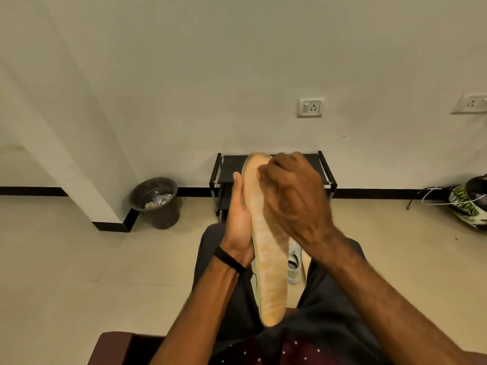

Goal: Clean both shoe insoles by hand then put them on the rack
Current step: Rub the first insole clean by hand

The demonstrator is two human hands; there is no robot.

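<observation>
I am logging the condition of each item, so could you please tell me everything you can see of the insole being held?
The insole is long, tan-orange, with a pale mottled surface and a thin greenish edge; it looks like foam. It is held lengthwise above the lap, toe end towards the rack. The left hand supports its left edge with straight fingers, and the right hand, fingers curled, presses on its upper part. Its underside is hidden.
</observation>
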